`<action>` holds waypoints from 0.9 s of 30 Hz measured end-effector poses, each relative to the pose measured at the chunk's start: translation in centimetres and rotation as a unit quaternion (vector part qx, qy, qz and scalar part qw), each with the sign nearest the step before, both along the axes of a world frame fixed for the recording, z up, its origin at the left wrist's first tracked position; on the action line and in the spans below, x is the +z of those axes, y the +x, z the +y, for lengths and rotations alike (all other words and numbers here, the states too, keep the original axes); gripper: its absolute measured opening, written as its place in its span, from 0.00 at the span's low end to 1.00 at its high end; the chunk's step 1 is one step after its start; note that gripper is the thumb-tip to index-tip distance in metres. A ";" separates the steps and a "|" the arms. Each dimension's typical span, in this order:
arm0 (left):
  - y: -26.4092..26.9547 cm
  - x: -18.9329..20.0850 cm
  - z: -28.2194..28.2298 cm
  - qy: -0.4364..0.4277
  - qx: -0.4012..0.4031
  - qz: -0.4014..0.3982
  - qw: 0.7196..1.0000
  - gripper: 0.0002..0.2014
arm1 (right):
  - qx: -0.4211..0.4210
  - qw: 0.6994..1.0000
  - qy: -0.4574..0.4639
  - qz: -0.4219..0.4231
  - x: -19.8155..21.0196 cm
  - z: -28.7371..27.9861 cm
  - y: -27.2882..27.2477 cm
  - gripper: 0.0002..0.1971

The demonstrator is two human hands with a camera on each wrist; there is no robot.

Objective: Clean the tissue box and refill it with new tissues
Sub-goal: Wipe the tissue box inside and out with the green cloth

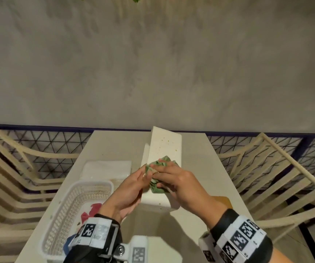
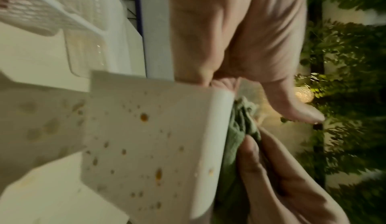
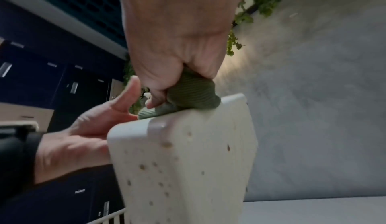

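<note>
Your right hand [image 1: 177, 182] grips the bunched green cloth [image 1: 159, 174] on the spotted tissue box [image 1: 163, 149] mid-table; your left hand [image 1: 128, 188], fingers relaxed, touches the cloth's left side.

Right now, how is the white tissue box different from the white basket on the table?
The tissue box has solid, smooth walls speckled with brownish spots; the basket has perforated, lattice-like walls. The tissue box is being wiped, with the right hand gripping a green cloth on it and the left hand alongside; the basket sits untouched to the left, holding red and blue items. Both are white and rest on the same table.
</note>
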State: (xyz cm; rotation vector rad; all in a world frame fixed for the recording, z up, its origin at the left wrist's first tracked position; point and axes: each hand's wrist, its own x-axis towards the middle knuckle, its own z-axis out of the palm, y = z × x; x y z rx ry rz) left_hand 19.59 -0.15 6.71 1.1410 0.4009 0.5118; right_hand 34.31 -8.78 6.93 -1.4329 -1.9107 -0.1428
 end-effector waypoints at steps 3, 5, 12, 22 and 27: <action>-0.8 -0.7 0.4 0.009 -0.086 -0.011 0.996 0.39 | 0.001 1.000 0.001 -0.022 -0.3 0.1 0.3 0.16; -0.4 -0.8 0.1 0.020 -0.082 -0.001 0.996 0.42 | -0.046 0.999 0.015 0.021 1.1 1.4 1.1 0.14; -0.7 -0.3 0.5 0.040 -0.031 0.002 0.999 0.41 | 0.028 0.998 0.013 -0.046 0.6 0.9 2.6 0.17; -0.2 0.1 0.9 0.028 -0.023 0.009 0.999 0.39 | -0.022 0.999 0.039 -0.029 2.6 2.6 1.5 0.14; -0.9 -0.3 1.4 0.021 -0.002 0.002 1.000 0.38 | 0.057 0.996 0.027 -0.069 0.9 1.7 1.4 0.14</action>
